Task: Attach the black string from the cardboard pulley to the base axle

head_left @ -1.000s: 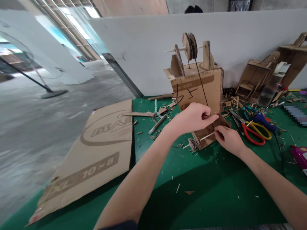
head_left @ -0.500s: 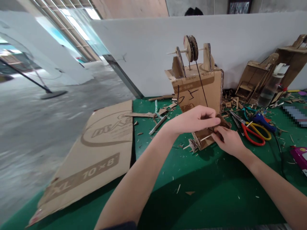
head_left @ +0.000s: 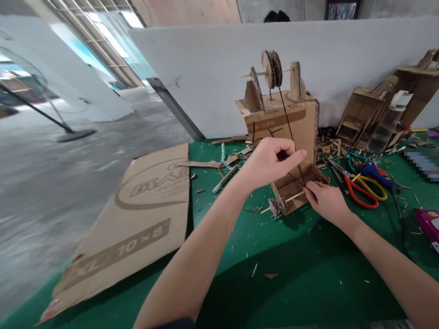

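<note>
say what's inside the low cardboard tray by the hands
A thin stick crosses it near the front, and dark string reaches down to the right hand. That hand covers the stick's right part; whatever lies behind it can't be seen.

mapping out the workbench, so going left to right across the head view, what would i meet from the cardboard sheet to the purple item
Flat cardboard sheet → left hand → right hand → scissors → purple item at the right edge.
</note>
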Available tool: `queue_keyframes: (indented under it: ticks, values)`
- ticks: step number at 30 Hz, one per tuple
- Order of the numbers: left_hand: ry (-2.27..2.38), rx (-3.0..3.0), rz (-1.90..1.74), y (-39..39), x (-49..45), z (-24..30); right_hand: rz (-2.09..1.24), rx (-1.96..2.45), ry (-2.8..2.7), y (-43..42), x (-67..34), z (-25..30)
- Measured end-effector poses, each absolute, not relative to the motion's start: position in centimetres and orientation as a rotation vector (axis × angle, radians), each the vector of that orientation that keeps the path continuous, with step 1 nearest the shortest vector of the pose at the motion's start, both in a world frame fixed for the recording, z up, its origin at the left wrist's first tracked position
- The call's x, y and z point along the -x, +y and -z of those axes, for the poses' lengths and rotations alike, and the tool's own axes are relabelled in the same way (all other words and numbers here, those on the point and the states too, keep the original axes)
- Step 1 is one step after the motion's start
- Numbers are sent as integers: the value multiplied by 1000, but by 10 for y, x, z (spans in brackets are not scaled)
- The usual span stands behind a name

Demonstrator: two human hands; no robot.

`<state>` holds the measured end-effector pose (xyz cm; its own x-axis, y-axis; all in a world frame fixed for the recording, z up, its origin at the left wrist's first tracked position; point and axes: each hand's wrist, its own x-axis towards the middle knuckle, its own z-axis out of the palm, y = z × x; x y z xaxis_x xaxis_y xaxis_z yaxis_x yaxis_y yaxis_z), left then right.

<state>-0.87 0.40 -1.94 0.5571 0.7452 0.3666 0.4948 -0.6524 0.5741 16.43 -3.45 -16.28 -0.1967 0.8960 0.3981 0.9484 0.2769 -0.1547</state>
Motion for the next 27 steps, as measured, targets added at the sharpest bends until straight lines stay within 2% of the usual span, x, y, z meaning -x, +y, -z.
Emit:
queue_keyframes:
  ticks: [9,15,17,19,22,25,27]
  values:
    - [1478,-2894,-871,-3,40,-5,131,1665,-2111,-32,-164,165]
    - [1257,-2641,-310,-2,61,-21,130,1678,-2119,-33,-163,163]
    - [1096,-2492,-222,1,66,-23,133,1677,-2123,-33,-163,162]
    - [862,-2292,-314,3,69,-22,135,1675,-2126,-33,-163,161]
    - [569,-2056,-679,6,67,-18,127,1670,-2133,-34,-164,161]
    - [840,-2209,-1072,9,65,-16,119,1676,-2139,-33,-164,162]
    - [1126,-2379,-1468,8,67,-18,121,1696,-2137,-34,-163,163]
